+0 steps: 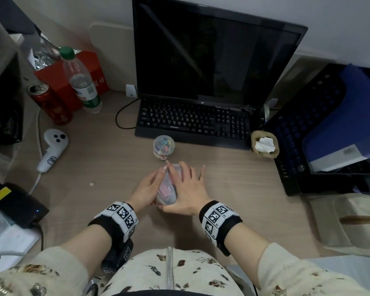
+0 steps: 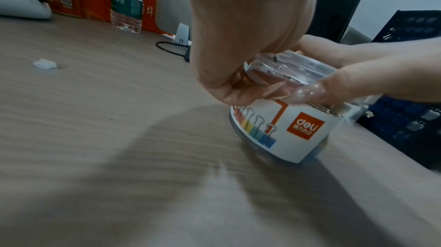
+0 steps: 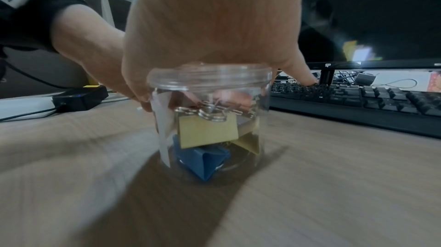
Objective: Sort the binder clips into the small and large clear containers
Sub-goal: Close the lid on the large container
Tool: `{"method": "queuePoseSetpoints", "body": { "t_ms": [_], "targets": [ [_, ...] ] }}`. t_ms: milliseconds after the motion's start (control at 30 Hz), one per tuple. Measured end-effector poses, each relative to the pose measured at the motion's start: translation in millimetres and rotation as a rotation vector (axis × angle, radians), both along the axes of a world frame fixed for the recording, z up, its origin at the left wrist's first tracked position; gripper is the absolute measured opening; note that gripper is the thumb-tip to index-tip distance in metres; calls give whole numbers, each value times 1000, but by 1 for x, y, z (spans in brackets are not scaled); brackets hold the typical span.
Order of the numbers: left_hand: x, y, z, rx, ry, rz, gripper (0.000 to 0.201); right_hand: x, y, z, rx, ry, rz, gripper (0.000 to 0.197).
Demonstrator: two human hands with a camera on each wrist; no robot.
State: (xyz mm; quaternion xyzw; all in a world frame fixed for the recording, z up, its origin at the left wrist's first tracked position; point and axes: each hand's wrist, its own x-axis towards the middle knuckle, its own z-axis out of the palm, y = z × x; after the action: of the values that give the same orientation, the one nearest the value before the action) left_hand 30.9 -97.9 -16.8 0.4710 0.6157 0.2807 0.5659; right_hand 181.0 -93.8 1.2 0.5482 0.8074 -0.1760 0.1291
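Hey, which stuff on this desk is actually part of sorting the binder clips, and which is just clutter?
Part of the job:
large clear container, held by left hand and right hand
small clear container
binder clips

Lying about:
keyboard
water bottle
red can
white controller

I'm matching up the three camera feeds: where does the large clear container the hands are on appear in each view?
Head: large clear container low centre, between both hands.
Left wrist: right of centre, its label facing the camera.
Right wrist: centre, under the palm.
Shared landmark: black keyboard, barely visible in the left wrist view.
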Motion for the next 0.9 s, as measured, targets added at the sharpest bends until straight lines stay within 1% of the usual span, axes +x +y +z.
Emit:
{"method": "queuePoseSetpoints", "body": {
  "t_ms": [67,167,233,267,300,400,467,600,667,733,800,900],
  "targets": [
    [1,-3,-1,4,-8,-4,28,0,0,2,-21,10,-7,122],
    [-3,-5,-2,16,1,-36,35,2,1,4,-52,82,6,123],
    [-8,-8,-5,24,22,-85,50,10,2,6,-75,148,41,123],
    [-12,-10,-7,18,39,-92,60,16,3,8,-93,172,51,123],
    [-15,-12,-9,-1,56,-83,65,22,4,9,-111,188,53,124],
    [-21,-14,-12,-68,48,11,59,44,12,16,-106,226,34,125],
    [-22,-11,-14,-65,44,82,59,57,25,24,-69,245,-8,123],
    [-18,-2,-11,-54,54,81,60,75,64,35,16,218,-125,121],
    [-13,4,-7,-27,50,130,57,79,81,34,29,210,-146,122],
    [-6,14,-2,44,46,190,51,79,92,29,0,208,-127,123],
    [0,27,2,133,107,169,47,74,98,23,-41,189,-64,121],
    [5,49,9,246,338,52,52,68,99,10,-50,133,39,121]
  ]
}}
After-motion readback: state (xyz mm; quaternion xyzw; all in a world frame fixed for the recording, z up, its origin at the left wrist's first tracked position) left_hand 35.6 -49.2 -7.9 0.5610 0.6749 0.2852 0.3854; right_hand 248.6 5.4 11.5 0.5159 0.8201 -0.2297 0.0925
